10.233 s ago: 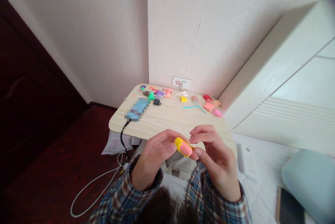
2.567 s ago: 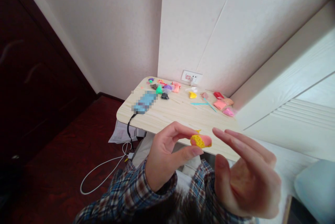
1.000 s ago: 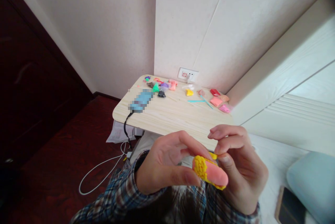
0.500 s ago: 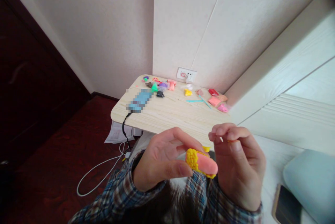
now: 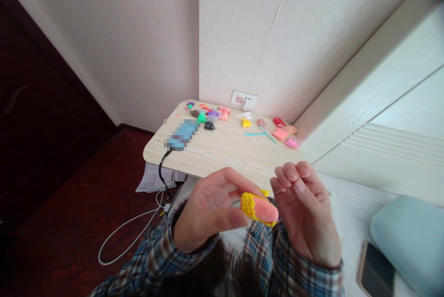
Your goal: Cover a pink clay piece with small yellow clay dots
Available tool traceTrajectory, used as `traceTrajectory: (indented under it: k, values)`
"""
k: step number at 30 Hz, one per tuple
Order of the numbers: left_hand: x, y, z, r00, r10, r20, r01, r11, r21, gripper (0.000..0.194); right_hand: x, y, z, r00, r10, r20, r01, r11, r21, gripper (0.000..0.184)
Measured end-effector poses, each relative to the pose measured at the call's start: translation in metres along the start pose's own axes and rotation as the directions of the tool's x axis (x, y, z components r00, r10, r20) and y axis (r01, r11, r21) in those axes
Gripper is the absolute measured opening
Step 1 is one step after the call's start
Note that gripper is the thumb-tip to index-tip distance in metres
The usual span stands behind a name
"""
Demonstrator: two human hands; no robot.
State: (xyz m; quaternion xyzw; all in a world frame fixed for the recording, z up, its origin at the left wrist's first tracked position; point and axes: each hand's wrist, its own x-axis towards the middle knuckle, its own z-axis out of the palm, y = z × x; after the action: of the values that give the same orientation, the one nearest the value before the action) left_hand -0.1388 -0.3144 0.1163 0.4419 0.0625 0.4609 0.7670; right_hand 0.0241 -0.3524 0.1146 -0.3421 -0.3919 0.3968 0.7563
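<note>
My left hand (image 5: 210,211) grips a small modelling clay figure (image 5: 265,210) between thumb and fingers. It has a smooth pink body wrapped along its end and edges in bumpy yellow clay. A yellow bit shows behind it by the fingertips. Just to the right, apart from the figure, my right hand (image 5: 308,218) is raised with its thumb pressed to curled fingers. Anything pinched there is too small or hidden to make out.
A light wood table (image 5: 222,153) stands ahead against the wall. On it lie a blurred phone-like device (image 5: 182,135) with a black cable, several clay packets, a yellow clay lump (image 5: 246,123) and blue tools (image 5: 268,135). A dark phone (image 5: 376,269) lies at the right beside a pale cushion-like object (image 5: 409,237).
The right hand's fingers have closed against the thumb, where a small orange bit showed before. The left hand keeps its grip on the clay figure. The whole view has shifted slightly.
</note>
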Motion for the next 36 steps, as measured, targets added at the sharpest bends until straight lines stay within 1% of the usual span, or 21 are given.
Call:
traceTrajectory:
  k: [5, 8, 12, 16, 19, 21, 23, 25, 27, 30, 32, 34, 36]
  values:
    - [-0.001, -0.008, -0.003, 0.999, 0.034, -0.041, -0.030, 0.995, 0.100, 0.033, -0.002, -0.004, 0.002, 1.000, 0.010, -0.020, -0.009, 0.999, 0.038, 0.029]
    - [-0.002, -0.014, -0.006, 0.996, 0.049, -0.071, -0.035, 0.983, 0.179, 0.038, -0.006, -0.007, 0.005, 1.000, -0.018, -0.025, 0.018, 1.000, -0.001, 0.025]
    - [-0.002, -0.017, -0.007, 0.995, 0.054, -0.089, -0.032, 0.970, 0.240, 0.039, -0.011, -0.014, 0.007, 0.993, -0.108, -0.042, 0.104, 0.990, -0.095, 0.017]
    - [-0.004, -0.018, -0.006, 0.994, 0.073, -0.076, -0.054, 0.973, 0.226, 0.033, -0.016, -0.021, 0.012, 0.980, -0.189, -0.054, 0.177, 0.969, -0.174, 0.018]
    - [-0.005, -0.019, -0.006, 0.995, 0.075, -0.072, -0.057, 0.974, 0.221, 0.032, -0.021, -0.024, 0.017, 0.971, -0.237, -0.031, 0.220, 0.939, -0.265, 0.015]
    - [-0.004, -0.020, -0.007, 0.994, 0.088, -0.068, -0.071, 0.973, 0.219, 0.032, -0.024, -0.023, 0.020, 0.951, -0.306, -0.031, 0.281, 0.905, -0.318, 0.011]
    - [-0.004, -0.021, -0.007, 0.993, 0.101, -0.066, -0.083, 0.971, 0.225, 0.031, -0.025, -0.020, 0.021, 0.915, -0.401, -0.044, 0.362, 0.864, -0.351, 0.011]
    - [-0.004, -0.020, -0.007, 0.992, 0.100, -0.071, -0.079, 0.964, 0.253, 0.030, -0.026, -0.018, 0.022, 0.880, -0.474, -0.025, 0.432, 0.822, -0.372, 0.012]
    - [-0.004, -0.018, -0.006, 0.992, 0.103, -0.077, -0.078, 0.958, 0.278, 0.029, -0.026, -0.016, 0.023, 0.863, -0.505, 0.022, 0.472, 0.789, -0.393, 0.017]
    - [-0.005, -0.011, -0.002, 0.993, 0.089, -0.080, -0.061, 0.950, 0.307, 0.026, -0.024, -0.016, 0.024, 0.856, -0.513, 0.066, 0.492, 0.767, -0.413, 0.030]
    - [-0.005, -0.007, 0.000, 0.994, 0.080, -0.081, -0.048, 0.940, 0.338, 0.024, -0.024, -0.017, 0.026, 0.865, -0.496, 0.071, 0.479, 0.778, -0.406, 0.040]
    - [-0.004, -0.004, 0.002, 0.992, 0.089, -0.084, -0.052, 0.926, 0.374, 0.023, -0.025, -0.017, 0.027, 0.865, -0.497, 0.070, 0.479, 0.777, -0.409, 0.046]
    - [-0.004, -0.003, 0.003, 0.991, 0.109, -0.075, -0.071, 0.915, 0.398, 0.023, -0.027, -0.015, 0.027, 0.844, -0.533, 0.063, 0.502, 0.742, -0.443, 0.049]
